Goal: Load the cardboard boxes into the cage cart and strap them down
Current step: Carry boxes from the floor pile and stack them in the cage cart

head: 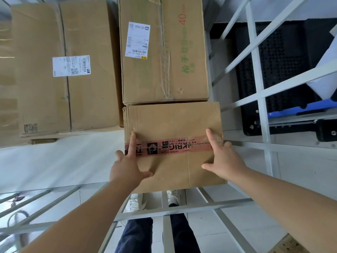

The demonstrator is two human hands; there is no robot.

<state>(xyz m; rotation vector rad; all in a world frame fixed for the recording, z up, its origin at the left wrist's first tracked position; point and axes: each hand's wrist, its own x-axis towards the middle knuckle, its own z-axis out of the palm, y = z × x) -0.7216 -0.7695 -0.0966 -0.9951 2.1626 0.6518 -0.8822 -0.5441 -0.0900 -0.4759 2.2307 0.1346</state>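
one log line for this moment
step: loading | left hand: taped box left edge | right hand: right edge | beyond: two labelled boxes

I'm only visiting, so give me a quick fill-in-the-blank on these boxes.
The left hand and right hand touch the taped box, made of ___. The box beyond it bears the large printed number ___. The shipping label on that box is ___.
Missing: cardboard; 40; white.
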